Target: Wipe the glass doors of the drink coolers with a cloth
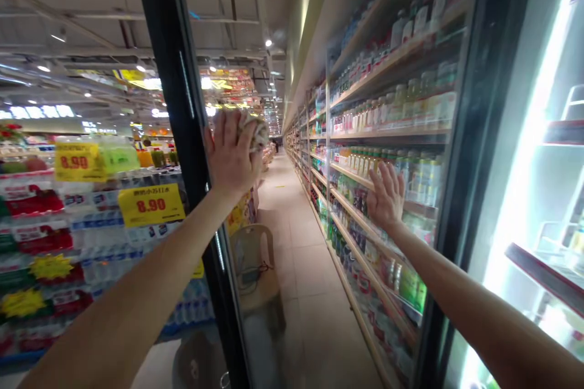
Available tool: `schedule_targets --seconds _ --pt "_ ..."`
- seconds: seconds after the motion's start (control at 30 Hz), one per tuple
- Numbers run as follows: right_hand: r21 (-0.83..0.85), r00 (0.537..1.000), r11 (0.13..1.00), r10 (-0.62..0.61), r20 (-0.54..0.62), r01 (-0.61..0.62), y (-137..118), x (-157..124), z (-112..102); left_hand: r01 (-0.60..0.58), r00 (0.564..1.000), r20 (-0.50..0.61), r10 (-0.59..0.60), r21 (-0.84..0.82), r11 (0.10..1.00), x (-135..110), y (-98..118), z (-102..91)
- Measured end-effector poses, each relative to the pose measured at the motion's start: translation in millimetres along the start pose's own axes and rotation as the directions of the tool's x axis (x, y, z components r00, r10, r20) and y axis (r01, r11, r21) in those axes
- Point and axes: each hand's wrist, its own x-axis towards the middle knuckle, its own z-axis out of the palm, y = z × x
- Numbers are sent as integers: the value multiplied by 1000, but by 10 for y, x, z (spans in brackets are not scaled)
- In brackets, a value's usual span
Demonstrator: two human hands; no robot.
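Note:
A glass cooler door in a black frame (474, 134) stands swung open in front of me. My left hand (232, 155) is near the door's left frame edge, fingers stretched, pressing a crumpled grey-beige cloth (255, 134) to the glass. Part of the cloth is hidden behind the fingers and thumb. My right hand (387, 197) holds nothing; its fingers are apart and slightly bent, and it appears to rest against the glass to the right. Bottled drinks (387, 106) on shelves show through or in the glass behind it.
The lit cooler interior with shelves (547, 273) is at far right. Stacked packs of bottled water (100, 243) with yellow price signs (151, 205) stand left. A beige plastic chair (260, 285) and a tiled aisle (292, 261) appear through the glass.

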Motion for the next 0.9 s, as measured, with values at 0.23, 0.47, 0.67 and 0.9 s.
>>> schedule_targets --seconds 0.23,0.47,0.67,0.9 --pt "-10 1000 1000 6 3 -6 -22 0 -16 -668 681 233 695 -191 719 -982 648 249" --pt "-21 1000 1000 6 -12 -7 -21 -5 -3 -159 985 66 157 22 987 -243 158 42" --pt "-43 1000 999 -12 -10 12 -10 -10 2 -535 816 171 552 -134 834 -620 562 200" --pt "-53 1000 998 -16 -21 15 -2 -24 26 -156 984 88 153 36 987 -225 191 29"
